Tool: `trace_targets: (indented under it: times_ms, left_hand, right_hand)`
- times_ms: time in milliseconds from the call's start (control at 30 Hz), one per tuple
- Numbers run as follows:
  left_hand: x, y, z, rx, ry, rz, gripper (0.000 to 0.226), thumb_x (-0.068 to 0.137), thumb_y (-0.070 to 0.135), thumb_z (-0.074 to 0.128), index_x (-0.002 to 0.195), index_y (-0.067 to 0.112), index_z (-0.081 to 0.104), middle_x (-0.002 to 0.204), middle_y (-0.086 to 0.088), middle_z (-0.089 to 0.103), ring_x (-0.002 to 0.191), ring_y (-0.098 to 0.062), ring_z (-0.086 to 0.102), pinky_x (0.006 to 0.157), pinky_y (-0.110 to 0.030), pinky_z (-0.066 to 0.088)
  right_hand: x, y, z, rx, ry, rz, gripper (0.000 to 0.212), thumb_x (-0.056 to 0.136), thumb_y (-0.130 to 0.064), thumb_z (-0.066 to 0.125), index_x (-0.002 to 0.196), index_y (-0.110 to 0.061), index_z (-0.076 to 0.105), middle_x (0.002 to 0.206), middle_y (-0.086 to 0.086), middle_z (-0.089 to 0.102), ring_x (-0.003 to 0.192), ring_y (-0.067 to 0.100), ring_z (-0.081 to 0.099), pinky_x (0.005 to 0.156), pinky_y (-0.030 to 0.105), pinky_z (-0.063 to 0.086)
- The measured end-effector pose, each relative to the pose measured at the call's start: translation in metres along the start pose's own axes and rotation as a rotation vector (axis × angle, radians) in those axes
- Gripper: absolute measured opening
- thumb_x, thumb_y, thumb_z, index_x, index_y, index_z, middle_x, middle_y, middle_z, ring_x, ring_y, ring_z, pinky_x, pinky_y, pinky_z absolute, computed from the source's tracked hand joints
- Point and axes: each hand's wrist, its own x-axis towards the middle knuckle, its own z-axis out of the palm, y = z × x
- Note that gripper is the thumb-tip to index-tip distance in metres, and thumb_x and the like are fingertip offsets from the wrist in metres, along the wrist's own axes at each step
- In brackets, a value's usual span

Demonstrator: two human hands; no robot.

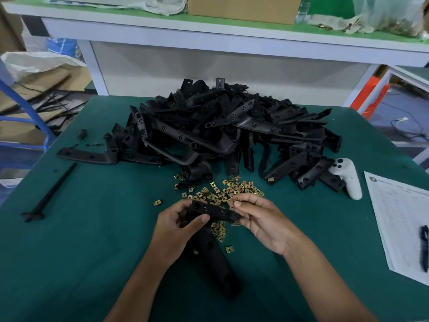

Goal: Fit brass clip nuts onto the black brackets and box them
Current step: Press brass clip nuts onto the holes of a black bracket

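Our left hand point(180, 219) is curled round the near-left end of a black bracket point(214, 211), thumb across its front face, holding it up just above the tabletop point(92, 252). Our right hand point(260, 219) steadies the bracket's other end with its lower fingers, while thumb and forefinger pinch a single brass clip nut point(237, 201) just beside the bracket's upper edge; whether the nut is already seated on the bracket we cannot tell. Loose brass clip nuts point(222, 190) lie scattered on the green tabletop just beyond both hands, with a few more point(220, 231) below the held bracket and one stray nut point(157, 202) off to the left. A second black bracket point(213, 259) lies on the tabletop under the hands, running toward us. A large heap of black brackets point(220, 129) fills the far middle of the tabletop; at least one at its right edge shows a brass nut fitted point(270, 179). A white game controller point(348, 176) rests against the heap's right edge. A printed sheet point(399, 219) with a dark pen point(424, 247) on it lies at the right. A slim black rod point(50, 194) lies well apart at the left. A cardboard box point(243, 6) stands on the shelf behind.
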Motion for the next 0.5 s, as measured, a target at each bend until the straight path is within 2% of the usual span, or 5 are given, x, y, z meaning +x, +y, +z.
trace_targets:
  times_ms: [100, 233, 367, 500]
  left_hand:
    - [0.000, 0.002, 0.000, 0.012, -0.009, 0.001, 0.027, 0.074, 0.044, 0.080, 0.099, 0.035, 0.076, 0.096, 0.001, 0.078, 0.088, -0.012, 0.074, 0.073, -0.020, 0.057]
    - [0.000, 0.003, 0.001, 0.003, -0.027, -0.017, 0.026, 0.077, 0.041, 0.079, 0.103, 0.035, 0.077, 0.101, 0.000, 0.078, 0.093, -0.016, 0.074, 0.076, -0.022, 0.058]
    - [0.000, 0.004, 0.001, -0.038, -0.040, -0.034, 0.022, 0.085, 0.025, 0.079, 0.106, 0.032, 0.077, 0.105, -0.001, 0.078, 0.098, -0.016, 0.074, 0.077, -0.020, 0.057]
    - [0.000, 0.006, 0.002, -0.032, -0.034, -0.036, 0.022, 0.084, 0.026, 0.080, 0.105, 0.032, 0.077, 0.102, -0.002, 0.078, 0.096, -0.018, 0.074, 0.077, -0.022, 0.057]
  right_hand:
    - [0.000, -0.001, 0.000, 0.008, -0.014, -0.013, 0.009, 0.085, -0.015, 0.072, 0.093, -0.015, 0.075, 0.097, 0.004, 0.077, 0.076, 0.006, 0.066, 0.065, 0.021, 0.053]
    - [0.001, -0.002, 0.001, -0.028, -0.071, -0.035, 0.013, 0.084, -0.020, 0.072, 0.095, -0.015, 0.075, 0.089, -0.002, 0.069, 0.074, 0.006, 0.058, 0.077, 0.029, 0.049]
    - [0.001, -0.006, 0.002, -0.088, -0.082, -0.038, 0.022, 0.079, -0.021, 0.073, 0.100, -0.023, 0.081, 0.090, -0.009, 0.076, 0.092, 0.002, 0.070, 0.086, 0.024, 0.056]
    - [0.000, -0.011, 0.004, -0.152, -0.088, -0.045, 0.023, 0.079, -0.023, 0.074, 0.101, -0.024, 0.080, 0.091, -0.006, 0.078, 0.091, 0.006, 0.068, 0.082, 0.022, 0.057]
